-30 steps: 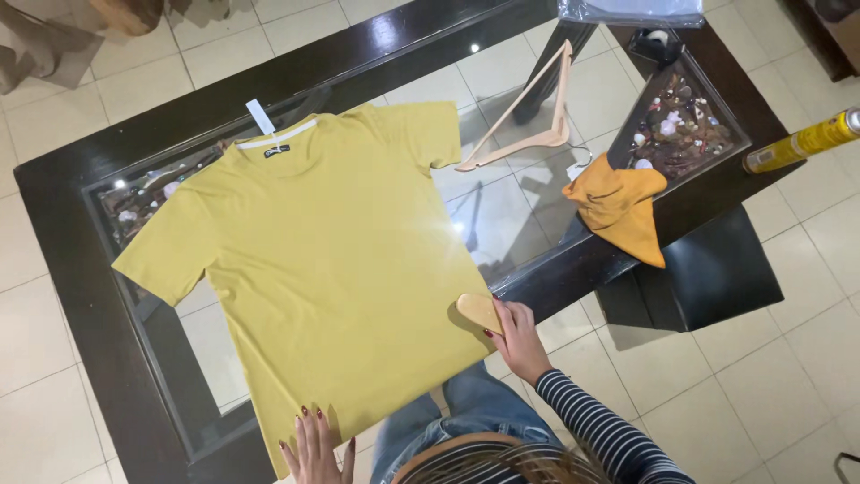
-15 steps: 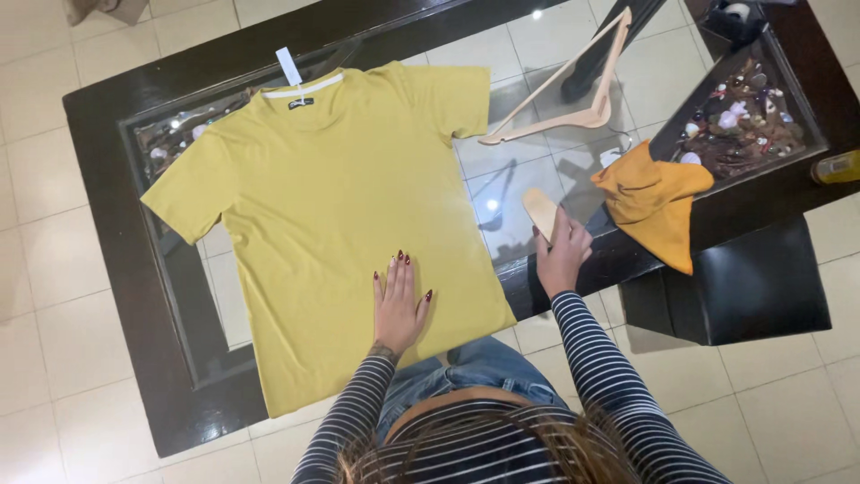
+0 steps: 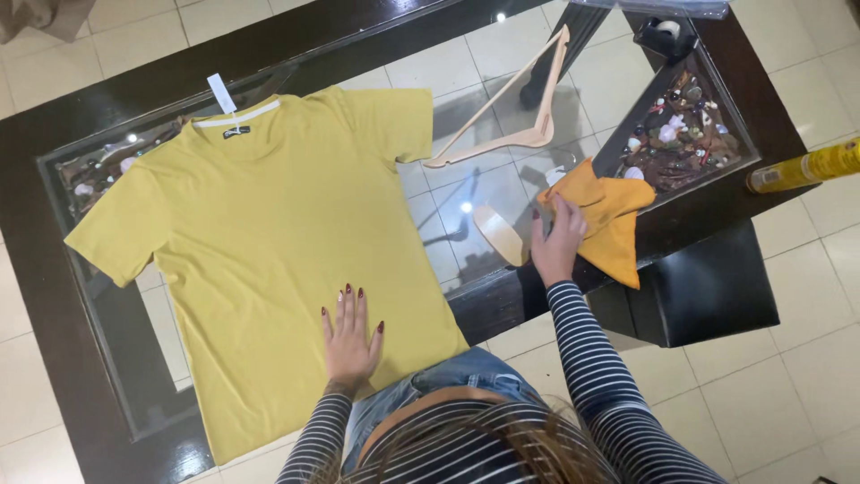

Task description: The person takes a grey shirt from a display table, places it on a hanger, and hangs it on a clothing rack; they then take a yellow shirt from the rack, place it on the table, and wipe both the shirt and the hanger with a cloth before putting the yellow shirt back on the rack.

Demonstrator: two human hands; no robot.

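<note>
Right hand (image 3: pixel 557 240) has reached the orange cloth (image 3: pixel 609 224), partly covering it.

matt yellow cotton-like shirt (image 3: pixel 269 251) lies on a glossy glass tabletop (image 3: pixel 448 215) framed in dark polished wood.

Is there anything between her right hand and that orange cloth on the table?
Nothing visible. The right hand already rests on the near edge of the orange cloth. The wooden hanger lies apart, farther up the glass, and the left hand lies flat on the yellow T-shirt.

Left hand (image 3: pixel 350 334): flat on yellow cotton T-shirt (image 3: pixel 269 242).
Right hand (image 3: pixel 557 240): touching orange folded cloth (image 3: pixel 609 220), beside wooden brush (image 3: pixel 500 235).
</note>
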